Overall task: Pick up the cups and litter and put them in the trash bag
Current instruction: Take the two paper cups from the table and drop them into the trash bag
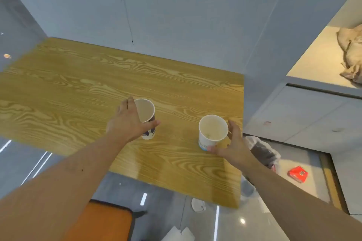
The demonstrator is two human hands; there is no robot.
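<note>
Two white paper cups stand upright on the wooden table [78,84]. My left hand [127,121] is wrapped around the left cup [146,110], which has a dark blue print; the thumb crosses its front and the fingers lie behind its rim. The right cup [213,128] holds a little residue. My right hand [233,146] curves around it with fingers apart: the thumb touches its base, and a gap shows between palm and cup. A white trash bag [262,150] stands open on the floor just right of the table.
Litter lies on the floor: a red packet [297,173], a white cup [197,204] below the table's near edge, and white paper [178,234]. An orange seat [103,221] is at the bottom left. Grey walls close the back and right; a crumpled beige cloth [350,53] lies on a ledge.
</note>
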